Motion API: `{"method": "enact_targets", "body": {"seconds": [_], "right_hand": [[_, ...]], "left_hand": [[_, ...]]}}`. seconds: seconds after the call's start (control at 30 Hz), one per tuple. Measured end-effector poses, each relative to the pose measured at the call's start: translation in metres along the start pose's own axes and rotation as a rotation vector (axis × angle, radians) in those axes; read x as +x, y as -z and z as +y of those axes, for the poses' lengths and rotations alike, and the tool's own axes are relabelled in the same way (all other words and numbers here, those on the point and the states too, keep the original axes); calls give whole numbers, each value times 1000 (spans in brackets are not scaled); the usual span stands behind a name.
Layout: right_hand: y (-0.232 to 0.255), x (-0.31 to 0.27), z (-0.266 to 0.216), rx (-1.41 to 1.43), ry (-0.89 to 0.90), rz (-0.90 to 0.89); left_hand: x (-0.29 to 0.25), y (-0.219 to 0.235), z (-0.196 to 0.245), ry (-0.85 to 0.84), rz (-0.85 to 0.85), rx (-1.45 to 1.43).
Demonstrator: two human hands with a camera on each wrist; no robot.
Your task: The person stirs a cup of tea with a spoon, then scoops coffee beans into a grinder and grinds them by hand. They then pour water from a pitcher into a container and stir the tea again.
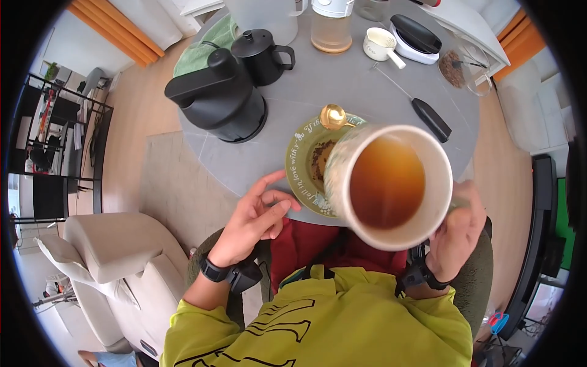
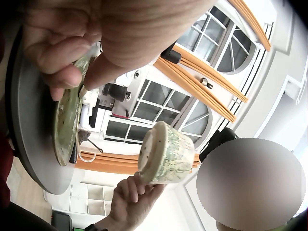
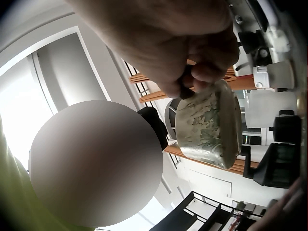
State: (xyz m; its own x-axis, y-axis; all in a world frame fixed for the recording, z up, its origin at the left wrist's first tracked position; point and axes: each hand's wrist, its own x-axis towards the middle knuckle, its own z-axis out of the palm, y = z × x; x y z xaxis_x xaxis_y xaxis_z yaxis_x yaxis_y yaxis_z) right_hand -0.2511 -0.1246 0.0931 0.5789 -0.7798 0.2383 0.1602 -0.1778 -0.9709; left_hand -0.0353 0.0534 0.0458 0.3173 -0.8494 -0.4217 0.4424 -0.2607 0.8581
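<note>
Though head-view only, amber liquid (image 1: 388,182).

Head view bright, fisheye-bent, black-edged; glint on my gold spoon (image 1: 333,117). Wrist views softer; in the right one, my right hand (image 3: 166,41) is shadowed, far left blown white.
</note>
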Motion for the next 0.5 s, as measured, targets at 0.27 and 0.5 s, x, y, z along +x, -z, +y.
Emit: {"method": "enact_targets", "body": {"seconds": [0.27, 0.5], "right_hand": [[14, -4, 43, -93, -173, -27], [-6, 8, 52, -58, -303, -133]], "left_hand": [[0, 3, -3, -25, -23, -19], [-1, 4, -1, -27, -25, 0]]}}
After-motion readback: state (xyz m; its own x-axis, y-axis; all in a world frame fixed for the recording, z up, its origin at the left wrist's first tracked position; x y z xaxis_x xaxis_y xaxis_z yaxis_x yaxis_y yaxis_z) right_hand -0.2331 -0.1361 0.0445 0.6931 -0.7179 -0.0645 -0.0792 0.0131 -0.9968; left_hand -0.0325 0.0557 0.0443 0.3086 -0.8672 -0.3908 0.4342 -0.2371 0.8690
